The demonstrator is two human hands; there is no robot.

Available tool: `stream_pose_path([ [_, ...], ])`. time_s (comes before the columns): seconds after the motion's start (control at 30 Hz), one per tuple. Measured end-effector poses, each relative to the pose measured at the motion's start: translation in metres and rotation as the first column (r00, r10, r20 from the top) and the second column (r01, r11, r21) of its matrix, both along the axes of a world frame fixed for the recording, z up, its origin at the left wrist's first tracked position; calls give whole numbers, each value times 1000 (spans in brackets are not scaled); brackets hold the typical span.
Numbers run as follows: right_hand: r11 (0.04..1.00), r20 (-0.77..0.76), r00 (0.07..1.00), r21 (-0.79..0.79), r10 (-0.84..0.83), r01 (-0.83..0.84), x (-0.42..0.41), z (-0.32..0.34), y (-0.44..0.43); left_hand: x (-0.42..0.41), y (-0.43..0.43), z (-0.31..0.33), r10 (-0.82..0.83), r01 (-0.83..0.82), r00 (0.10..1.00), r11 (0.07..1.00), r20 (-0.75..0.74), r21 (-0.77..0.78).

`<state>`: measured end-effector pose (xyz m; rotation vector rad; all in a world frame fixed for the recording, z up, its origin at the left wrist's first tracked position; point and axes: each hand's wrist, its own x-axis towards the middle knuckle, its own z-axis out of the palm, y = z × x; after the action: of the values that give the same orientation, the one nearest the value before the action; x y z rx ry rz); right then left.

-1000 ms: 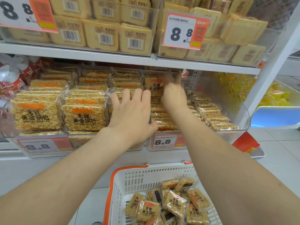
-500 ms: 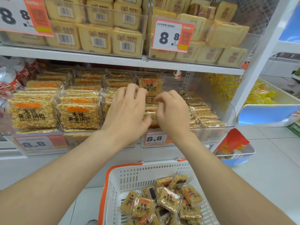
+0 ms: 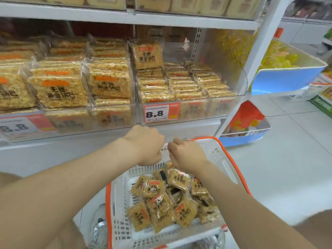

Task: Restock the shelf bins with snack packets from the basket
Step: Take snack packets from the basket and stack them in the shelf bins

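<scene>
Right hand point(image 3: 186, 155) fingers curled in, thumb on forefinger, nothing seen held. Left hand point(image 3: 145, 146) fingers folded under, hidden, so cannot tell grip. Both at centre frame, over far rim of basket point(image 3: 218, 153) (white, orange trim). Snack packets point(image 3: 168, 200) heaped inside, lower centre. Above, clear shelf bin point(image 3: 197, 108) — stacked packets, one upright at back left.

Pale tiled floor point(image 3: 287, 168), white shelf upright point(image 3: 258, 56), blue display bin point(image 3: 287, 79) just beside it.
</scene>
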<state>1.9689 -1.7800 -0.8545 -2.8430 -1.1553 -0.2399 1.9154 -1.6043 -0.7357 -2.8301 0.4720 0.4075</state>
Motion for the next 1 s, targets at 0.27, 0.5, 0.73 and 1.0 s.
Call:
stream_pose_path([
  [0.27, 891, -260, 868, -294, -424, 347, 12, -74, -36, 22, 10, -51, 30, 9, 914, 995, -404, 94],
  [0.5, 837, -355, 844, -516, -403, 183, 22, -113, -49, 40, 4, -61, -12, 31, 917, 999, -399, 40],
  [0.73, 834, -253, 914, -532, -317, 142, 24, -115, -50, 49, 1, -65, -13, 48, 923, 995, -385, 83],
  [1.0, 950, -314, 897, -117, -311, 288, 21, -85, -55, 44, 1, -53, -4, 37, 926, 996, -378, 80],
])
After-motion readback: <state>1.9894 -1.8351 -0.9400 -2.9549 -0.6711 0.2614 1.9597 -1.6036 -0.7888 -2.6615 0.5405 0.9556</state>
